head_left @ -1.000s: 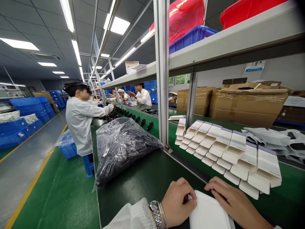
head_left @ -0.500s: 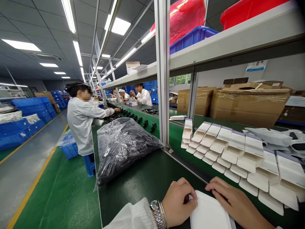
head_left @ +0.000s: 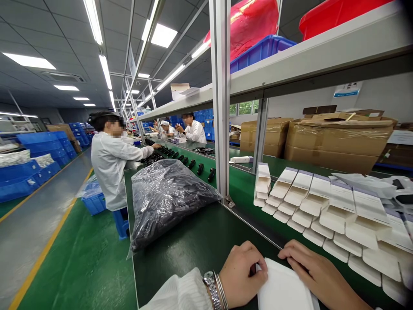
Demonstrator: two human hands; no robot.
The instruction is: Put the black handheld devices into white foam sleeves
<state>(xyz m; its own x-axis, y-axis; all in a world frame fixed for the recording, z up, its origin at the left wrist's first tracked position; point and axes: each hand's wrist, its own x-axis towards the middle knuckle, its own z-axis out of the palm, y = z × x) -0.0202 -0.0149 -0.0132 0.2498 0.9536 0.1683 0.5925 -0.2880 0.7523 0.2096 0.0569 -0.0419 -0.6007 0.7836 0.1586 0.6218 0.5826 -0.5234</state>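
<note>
A flat white packet (head_left: 284, 286) is set low on the dark table (head_left: 190, 247), between the two hands. Its near end is cut off by the frame, so its long axis cannot be told. Its far left corner is pinched by the left hand (head_left: 247, 273); its right edge is partly covered by the right hand (head_left: 311, 267), whose grip cannot be judged. The open cartons (head_left: 342, 198), beyond and rightward, are faced more nearly by the right hand.
</note>
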